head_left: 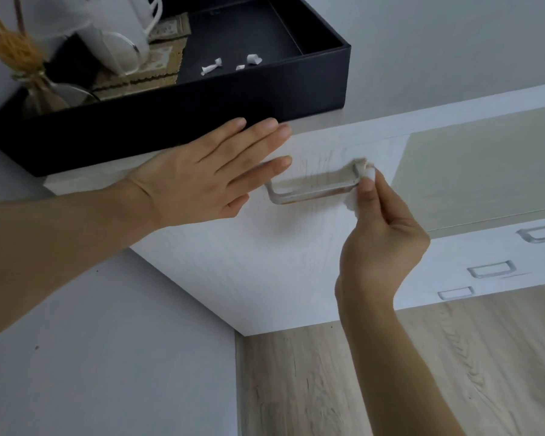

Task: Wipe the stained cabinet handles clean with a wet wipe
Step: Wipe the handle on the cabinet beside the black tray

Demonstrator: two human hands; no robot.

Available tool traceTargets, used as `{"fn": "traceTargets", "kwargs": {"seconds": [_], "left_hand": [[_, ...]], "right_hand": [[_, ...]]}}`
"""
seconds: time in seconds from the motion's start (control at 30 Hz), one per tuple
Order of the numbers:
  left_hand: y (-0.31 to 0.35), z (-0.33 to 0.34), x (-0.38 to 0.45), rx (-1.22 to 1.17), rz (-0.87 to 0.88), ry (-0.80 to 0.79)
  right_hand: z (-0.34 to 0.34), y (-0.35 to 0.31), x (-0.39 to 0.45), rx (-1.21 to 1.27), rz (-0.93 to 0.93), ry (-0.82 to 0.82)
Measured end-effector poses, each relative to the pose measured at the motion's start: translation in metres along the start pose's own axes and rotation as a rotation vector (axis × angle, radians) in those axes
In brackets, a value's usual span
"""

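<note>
A silver bar handle with brownish stains sits on the white cabinet front. My right hand pinches a crumpled white wet wipe against the handle's right end. My left hand lies flat with straight fingers on the cabinet front, just left of the handle. Faint brown streaks mark the panel above the handle.
A black tray stands on the cabinet top above the handle, holding a white kettle, a reed diffuser and small white scraps. Three more handles show on drawers at the right. Wood floor lies below.
</note>
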State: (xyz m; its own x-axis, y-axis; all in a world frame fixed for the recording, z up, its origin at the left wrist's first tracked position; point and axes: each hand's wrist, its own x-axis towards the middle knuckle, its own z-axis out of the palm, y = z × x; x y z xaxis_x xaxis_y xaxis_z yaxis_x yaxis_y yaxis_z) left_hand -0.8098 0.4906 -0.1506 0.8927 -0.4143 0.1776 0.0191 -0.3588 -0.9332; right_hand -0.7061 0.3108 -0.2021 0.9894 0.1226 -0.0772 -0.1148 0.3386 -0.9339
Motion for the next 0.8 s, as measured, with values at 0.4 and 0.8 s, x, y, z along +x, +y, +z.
{"fn": "traceTargets", "kwargs": {"seconds": [0.4,0.8], "left_hand": [[-0.002,-0.001,0.001,0.018,0.007,0.012],[-0.002,0.001,0.001,0.031,0.005,-0.003]], "right_hand": [[-0.010,-0.008,0.008,0.008,0.071,0.073],[0.016,0.000,-0.020,0.067,0.071,0.177]]}}
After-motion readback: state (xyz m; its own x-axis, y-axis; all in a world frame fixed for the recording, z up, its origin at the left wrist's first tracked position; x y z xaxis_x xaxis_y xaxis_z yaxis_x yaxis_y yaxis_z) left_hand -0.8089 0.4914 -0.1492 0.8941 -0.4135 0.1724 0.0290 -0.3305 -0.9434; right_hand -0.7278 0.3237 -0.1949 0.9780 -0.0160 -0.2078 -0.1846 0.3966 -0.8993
